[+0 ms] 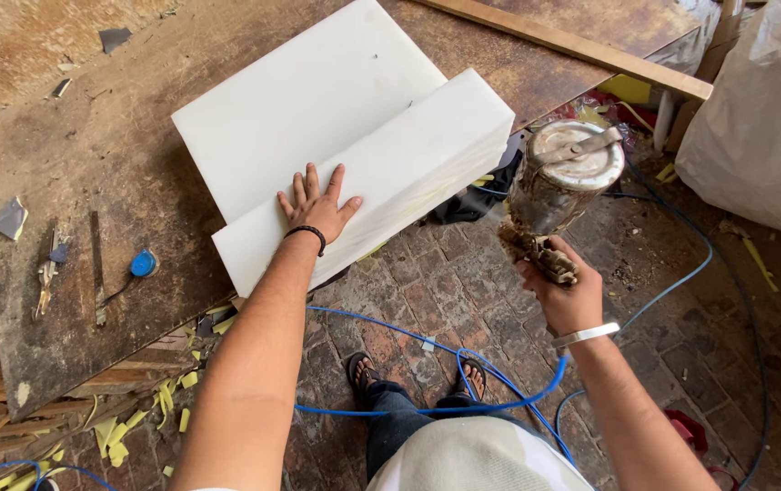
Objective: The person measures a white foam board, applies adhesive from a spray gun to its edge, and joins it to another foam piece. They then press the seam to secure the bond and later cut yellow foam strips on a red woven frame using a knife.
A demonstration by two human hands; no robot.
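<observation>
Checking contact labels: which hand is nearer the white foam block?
Left. Left hand lies flat on the white foam block; right hand holds a spray gun off its right end.

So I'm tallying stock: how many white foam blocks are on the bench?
2. One block lies flat on the bench; the other rests partly on it, under the left hand. Others may be hidden.
</observation>
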